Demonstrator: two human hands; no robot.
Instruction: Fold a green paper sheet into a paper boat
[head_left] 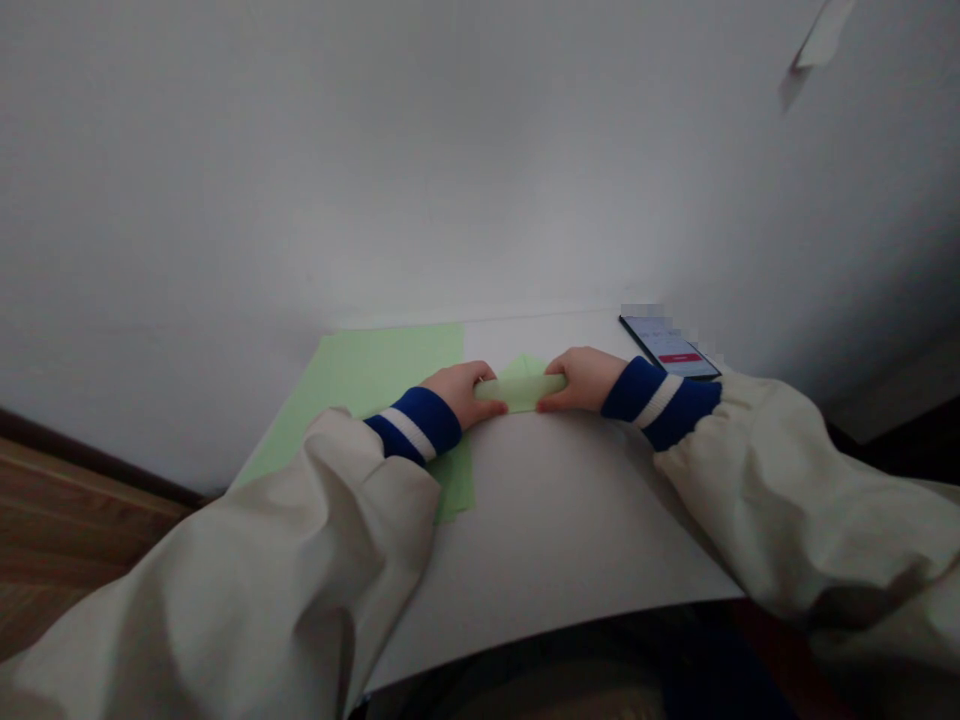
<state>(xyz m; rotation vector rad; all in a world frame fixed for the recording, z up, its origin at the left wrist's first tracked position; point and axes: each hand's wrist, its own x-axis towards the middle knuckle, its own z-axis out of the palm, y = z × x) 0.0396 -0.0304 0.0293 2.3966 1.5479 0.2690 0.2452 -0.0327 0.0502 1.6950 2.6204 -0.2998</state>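
A small piece of folded light green paper (523, 390) lies on the white table (555, 530), with a pointed part rising at its far side. My left hand (465, 392) pinches its left end between thumb and fingers. At the right end, my right hand (581, 378) grips the same paper in a like way. The near edge of the paper is bent up into a band between the two hands. Under and beside my left forearm lie larger green paper sheets (390, 355), partly covered by the sleeve.
A phone (667, 345) with a lit screen lies at the back right, close to my right cuff. The pale wall (450, 180) rises straight behind the table. Brown wooden furniture (67, 510) stands on the left. A paper strip (825, 35) hangs from the wall at upper right.
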